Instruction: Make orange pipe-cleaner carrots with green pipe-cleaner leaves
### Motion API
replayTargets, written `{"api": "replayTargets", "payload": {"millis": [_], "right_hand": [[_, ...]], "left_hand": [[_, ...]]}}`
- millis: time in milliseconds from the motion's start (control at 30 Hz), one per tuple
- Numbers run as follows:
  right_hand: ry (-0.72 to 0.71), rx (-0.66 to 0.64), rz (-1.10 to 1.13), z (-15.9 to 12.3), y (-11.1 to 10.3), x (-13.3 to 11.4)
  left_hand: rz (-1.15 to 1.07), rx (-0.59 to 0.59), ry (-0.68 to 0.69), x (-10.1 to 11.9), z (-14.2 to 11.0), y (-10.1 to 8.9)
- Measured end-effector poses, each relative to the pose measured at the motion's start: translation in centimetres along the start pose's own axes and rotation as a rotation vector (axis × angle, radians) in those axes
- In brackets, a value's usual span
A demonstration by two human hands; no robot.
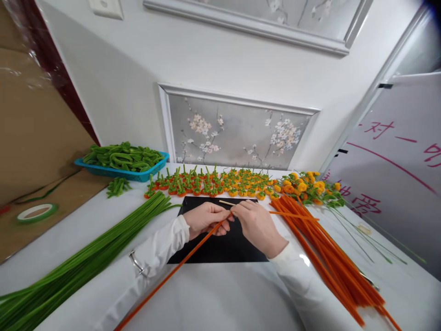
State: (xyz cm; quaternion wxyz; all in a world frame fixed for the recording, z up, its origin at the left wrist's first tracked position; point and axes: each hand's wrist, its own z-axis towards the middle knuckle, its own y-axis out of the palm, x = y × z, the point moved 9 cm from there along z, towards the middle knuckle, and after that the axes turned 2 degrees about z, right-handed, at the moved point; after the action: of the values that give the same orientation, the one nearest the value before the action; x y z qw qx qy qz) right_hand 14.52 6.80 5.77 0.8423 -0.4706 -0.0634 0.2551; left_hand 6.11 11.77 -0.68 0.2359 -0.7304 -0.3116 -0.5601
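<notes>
Both my hands meet over a black mat [220,246] at the table's middle. My left hand [206,219] is closed round a long orange pipe cleaner [172,272] that runs down to the lower left. My right hand [255,226] pinches the pipe cleaner's upper end together with a thin wooden stick [225,202] that pokes out to the upper left. The two hands touch at the fingertips.
A bundle of green pipe cleaners [82,259] lies left, a pile of orange ones [330,257] right. Rows of small orange-and-green pieces [206,186] and yellow flowers [306,186] line the back. A blue tray of green loops [120,161] and a tape roll [36,213] sit far left.
</notes>
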Motion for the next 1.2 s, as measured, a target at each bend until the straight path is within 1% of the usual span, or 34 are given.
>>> {"api": "replayTargets", "payload": {"millis": [67,100,133,200,267,300,333,367,400,433,467,500,533,567,600,633,667,700,733,767,800,900,1000,1067,1100,1167,1200], "right_hand": [[0.005,-0.004,-0.01,-0.1,0.1,-0.1],[0.03,-0.007,-0.012,-0.1,0.1,0.0],[0.067,-0.016,-0.011,-0.2,0.2,0.3],[0.158,-0.046,-0.005,-0.5,0.4,0.9],[0.233,-0.084,-0.011,-0.8,0.8,1.4],[0.256,-0.101,-0.025,-0.9,1.0,1.4],[0.269,-0.116,-0.045,-1.0,1.1,1.4],[0.27,-0.127,-0.067,-1.0,1.3,1.2],[0.261,-0.135,-0.092,-0.9,1.3,0.9],[0.245,-0.14,-0.118,-0.9,1.3,0.6],[0.225,-0.138,-0.146,-0.8,1.2,0.3],[0.203,-0.13,-0.176,-0.7,1.0,0.1],[0.184,-0.115,-0.209,-0.6,0.6,0.0],[0.173,-0.096,-0.244,-0.5,0.1,0.2],[0.17,-0.075,-0.281,-0.5,-0.5,0.7],[0.18,-0.051,-0.319,-0.6,-1.1,1.5],[0.209,-0.034,-0.359,-0.8,-1.7,2.6],[0.244,-0.021,-0.393,-1.0,-2.3,3.9],[0.275,-0.017,-0.416,-1.3,-2.6,5.3],[0.315,-0.018,-0.426,-1.7,-2.9,6.8],[0.35,-0.037,-0.423,-2.1,-2.8,8.2],[0.413,-0.109,-0.356,-3.1,-2.0,11.4],[0.456,-0.2,-0.3,-4.1,-0.7,13.3],[0.466,-0.241,-0.292,-4.5,-0.1,13.9],[0.458,-0.23,-0.294,-4.5,0.0,13.8],[0.402,-0.143,-0.282,-4.0,-0.2,12.6],[0.356,-0.066,-0.258,-3.5,-0.5,11.4]], "left_hand": [[0.091,0.055,0.095,0.7,0.2,-0.1],[0.191,0.087,0.159,1.3,0.1,0.0],[0.334,0.112,0.235,2.1,0.0,0.3],[0.703,0.25,0.426,3.8,-1.0,0.8],[1.106,0.372,0.6,4.9,-2.1,2.1],[1.275,0.398,0.674,4.9,-2.5,3.0],[1.41,0.4,0.737,4.7,-2.8,3.8],[1.501,0.392,0.79,4.4,-3.0,4.5],[1.545,0.385,0.827,4.2,-3.1,5.0],[1.541,0.394,0.84,4.2,-3.1,5.0],[1.486,0.416,0.827,4.3,-3.1,4.7],[1.38,0.429,0.785,4.5,-2.9,4.1],[1.229,0.421,0.715,4.6,-2.5,3.3],[1.047,0.381,0.618,4.3,-2.0,2.3],[0.849,0.306,0.509,3.7,-1.3,1.5],[0.652,0.205,0.381,2.8,-0.6,1.0],[0.498,0.11,0.255,1.7,-0.1,0.5],[0.389,0.051,0.166,0.9,0.2,-0.1],[0.327,-0.014,0.089,0.2,0.3,-0.6],[0.298,-0.067,0.033,-0.5,0.3,-1.3],[0.278,-0.079,-0.001,-0.9,0.3,-2.2],[0.267,-0.043,-0.059,-1.7,0.2,-5.1],[0.315,-0.026,-0.082,-2.2,0.2,-6.7],[0.339,0.003,-0.086,-2.3,0.3,-7.1],[0.345,0.02,-0.081,-2.3,0.4,-7.1],[0.347,0.047,-0.06,-2.2,0.7,-6.5],[0.35,0.056,-0.045,-2.2,0.8,-6.0]]}}
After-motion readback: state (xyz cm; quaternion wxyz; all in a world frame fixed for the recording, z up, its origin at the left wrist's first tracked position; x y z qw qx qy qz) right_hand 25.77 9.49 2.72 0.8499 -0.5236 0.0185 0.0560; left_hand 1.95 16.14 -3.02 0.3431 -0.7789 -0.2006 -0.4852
